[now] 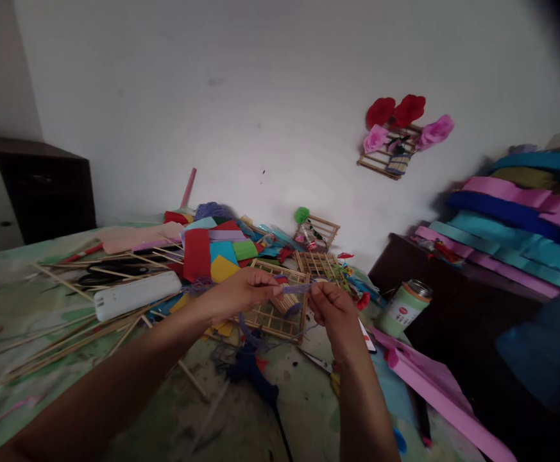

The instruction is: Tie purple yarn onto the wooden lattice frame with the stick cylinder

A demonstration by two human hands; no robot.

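Bare forearms (364, 398) are extended from the lower edge of the view toward a bamboo lattice frame (303, 314), over which both hands are held. One end of a short purple cord (296, 290) is pinched between thumb and fingers of the left hand (244, 295); the other end is gripped by the bent fingers of the right hand (335, 308). The cord is stretched between them, above the frame.

The lattice appears fully assembled, and a small striped cylinder (282, 303) with a purple band is seen on it; whether it is fastened cannot be told. The cord seems unattached to the frame, so that part is judged unfinished. No large paper flower can be seen on this frame, whereas red paper flowers (410, 110) are borne by a similar piece (378, 171) on the wall, beyond and to the right of it.

Nearer the camera than the frame, a blue glue gun (255, 375) and scissors (315, 360) are laid down. Loose sticks (63, 283) and a white power strip (138, 295) are spread to its left; a jar (399, 311) is placed to its right.
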